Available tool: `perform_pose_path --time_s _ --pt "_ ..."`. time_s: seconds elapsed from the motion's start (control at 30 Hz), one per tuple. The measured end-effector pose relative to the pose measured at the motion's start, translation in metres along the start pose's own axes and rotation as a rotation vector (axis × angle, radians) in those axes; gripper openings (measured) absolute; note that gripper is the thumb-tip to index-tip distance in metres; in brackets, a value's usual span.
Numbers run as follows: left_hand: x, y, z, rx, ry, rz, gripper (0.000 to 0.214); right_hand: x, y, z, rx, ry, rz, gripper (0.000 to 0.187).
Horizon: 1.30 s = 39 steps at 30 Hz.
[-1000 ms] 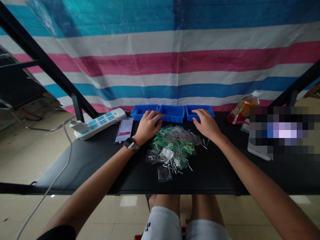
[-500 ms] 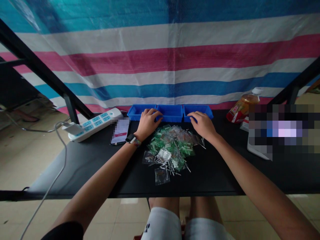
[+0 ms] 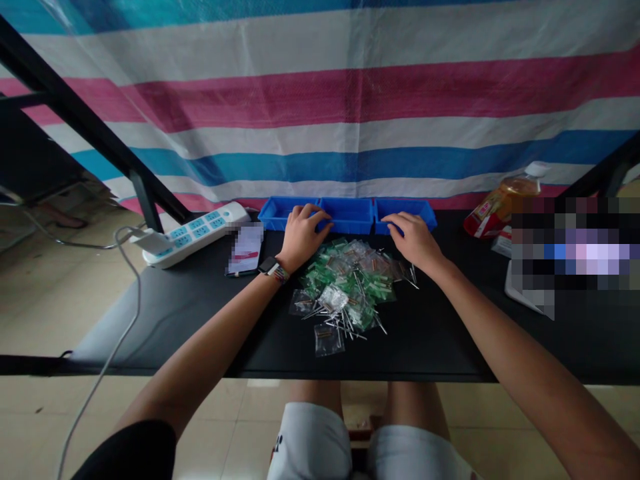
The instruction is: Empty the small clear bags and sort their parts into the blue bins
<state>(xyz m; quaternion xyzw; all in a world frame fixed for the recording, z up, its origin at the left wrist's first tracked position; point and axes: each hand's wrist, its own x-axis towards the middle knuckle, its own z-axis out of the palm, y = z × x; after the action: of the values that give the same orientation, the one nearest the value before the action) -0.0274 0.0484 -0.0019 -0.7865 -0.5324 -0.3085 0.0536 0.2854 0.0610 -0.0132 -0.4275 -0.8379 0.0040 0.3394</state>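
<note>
Three blue plastic bins stand side by side at the back of the black table: a left bin [image 3: 273,220], a middle bin [image 3: 347,217] and a right bin [image 3: 417,217]. My left hand [image 3: 304,233], with a watch on the wrist, lies over the front edges of the left and middle bins, fingers apart. My right hand [image 3: 410,235] rests at the front of the right bin, fingers spread and bent. I see nothing held in either. In front of the bins lies a pile of small clear and green plastic packets [image 3: 350,273], with thin metal rods [image 3: 350,327] among them.
A white power strip [image 3: 197,233] with a plugged-in charger and a phone [image 3: 245,250] lie on the left. A drink bottle [image 3: 505,200] stands at the right, beside a blurred-out device. A striped sheet [image 3: 320,100] hangs behind the table [image 3: 425,347].
The whole view has shifted slightly, so the table sits a little higher and further right in the picture. Both hands keep their places at the bins.
</note>
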Motion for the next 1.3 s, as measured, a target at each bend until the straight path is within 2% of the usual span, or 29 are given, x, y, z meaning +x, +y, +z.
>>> perform_pose_path --time_s 0.4,0.7,0.9,1.0,1.1,1.2,1.3 --pt "-0.006 0.008 -0.003 -0.075 0.007 0.019 0.028 0.002 0.010 -0.004 -0.012 -0.032 -0.062 0.027" --pt "-0.008 0.009 -0.007 -0.112 0.009 0.064 0.028 0.001 0.008 -0.006 -0.017 -0.032 -0.012 0.032" --pt "-0.009 0.011 -0.011 -0.087 -0.046 0.046 0.032 -0.003 -0.018 -0.016 0.038 0.070 0.000 0.036" --pt "-0.010 0.010 -0.010 -0.075 -0.057 0.064 0.035 -0.006 -0.040 -0.019 0.124 0.015 -0.054 0.029" --pt "-0.011 0.010 -0.009 -0.035 -0.068 0.121 0.041 -0.010 -0.058 -0.013 0.246 -0.083 -0.136 0.026" --pt "-0.012 0.011 -0.009 -0.004 -0.073 0.171 0.047 -0.014 -0.065 -0.001 0.284 -0.154 -0.159 0.025" --pt "-0.012 0.013 -0.009 -0.003 -0.080 0.185 0.050 -0.015 -0.065 0.008 0.292 -0.164 -0.127 0.022"
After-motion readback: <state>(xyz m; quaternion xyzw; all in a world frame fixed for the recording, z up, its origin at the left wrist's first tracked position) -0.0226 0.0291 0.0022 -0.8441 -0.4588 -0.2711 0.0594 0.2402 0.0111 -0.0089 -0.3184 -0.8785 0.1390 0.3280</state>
